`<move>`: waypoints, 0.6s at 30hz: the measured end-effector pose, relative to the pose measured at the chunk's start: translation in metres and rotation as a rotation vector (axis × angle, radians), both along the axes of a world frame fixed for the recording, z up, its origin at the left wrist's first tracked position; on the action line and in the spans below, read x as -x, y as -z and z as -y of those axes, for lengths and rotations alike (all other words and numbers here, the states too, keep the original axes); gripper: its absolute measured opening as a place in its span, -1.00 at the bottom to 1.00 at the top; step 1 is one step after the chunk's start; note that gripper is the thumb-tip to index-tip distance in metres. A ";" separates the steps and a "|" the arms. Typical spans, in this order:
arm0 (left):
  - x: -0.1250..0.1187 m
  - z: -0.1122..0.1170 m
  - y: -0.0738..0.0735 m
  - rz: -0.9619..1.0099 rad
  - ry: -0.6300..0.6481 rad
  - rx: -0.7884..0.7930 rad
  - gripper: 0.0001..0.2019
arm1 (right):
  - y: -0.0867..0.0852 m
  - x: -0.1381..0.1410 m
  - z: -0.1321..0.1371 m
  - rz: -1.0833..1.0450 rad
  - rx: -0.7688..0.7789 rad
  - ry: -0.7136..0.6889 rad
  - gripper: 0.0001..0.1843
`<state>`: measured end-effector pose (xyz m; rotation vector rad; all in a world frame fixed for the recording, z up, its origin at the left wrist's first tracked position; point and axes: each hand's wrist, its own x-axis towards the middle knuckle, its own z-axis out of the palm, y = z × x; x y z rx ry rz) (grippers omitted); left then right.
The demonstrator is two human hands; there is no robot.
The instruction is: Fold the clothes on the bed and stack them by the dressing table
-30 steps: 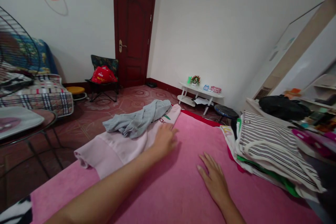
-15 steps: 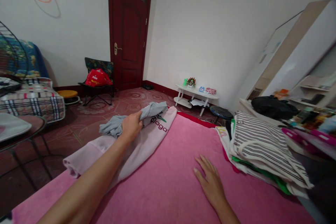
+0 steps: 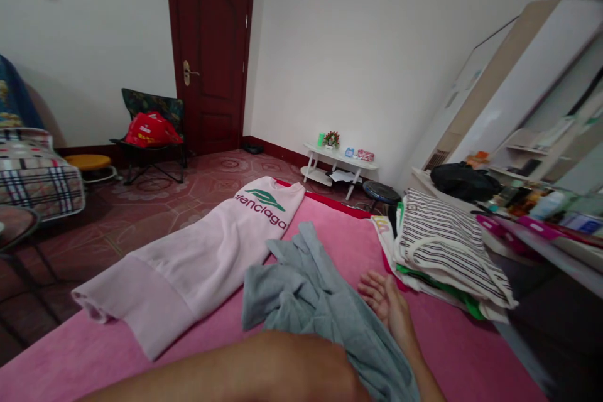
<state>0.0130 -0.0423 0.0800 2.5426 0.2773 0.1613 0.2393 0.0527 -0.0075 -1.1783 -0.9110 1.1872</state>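
Observation:
A crumpled grey garment [image 3: 311,295] lies on the pink blanket [image 3: 452,352] in front of me. My left hand [image 3: 325,370] is very close to the camera at the bottom, closed on the near end of the grey garment. My right hand [image 3: 384,301] rests on the blanket with its fingers apart, right beside the garment's right edge. A pale pink sweatshirt [image 3: 207,257] with green lettering lies spread flat along the blanket's left edge, its hem hanging over the side.
A pile of folded clothes with a striped top [image 3: 447,245] sits at the right. Behind it stand a cluttered shelf and a black bag [image 3: 464,181]. A small white table [image 3: 339,163], a folding chair [image 3: 148,132] and a dark red door [image 3: 207,50] stand across the tiled floor.
My left hand has pulled the grey garment off the pink sweatshirt and toward me, onto the middle of the blanket. The sweatshirt now lies uncovered. My view has turned left.

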 end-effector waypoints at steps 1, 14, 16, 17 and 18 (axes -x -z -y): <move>0.006 -0.005 -0.005 0.037 -0.064 0.023 -0.84 | -0.001 0.000 0.001 0.010 0.006 -0.036 -0.38; 0.089 -0.098 0.012 -0.242 -1.200 -0.239 -0.33 | -0.058 0.029 0.028 0.436 -0.100 -0.126 -0.72; 0.091 -0.100 0.017 -0.222 -1.153 -0.153 -0.21 | -0.071 0.013 0.026 0.321 -0.154 0.108 -0.70; 0.090 -0.100 0.018 -0.182 -1.099 -0.085 -0.20 | -0.076 0.004 0.025 0.254 -0.189 0.231 -0.69; 0.088 -0.099 0.018 -0.125 -1.031 0.003 -0.21 | -0.080 -0.004 0.024 0.189 -0.233 0.359 -0.69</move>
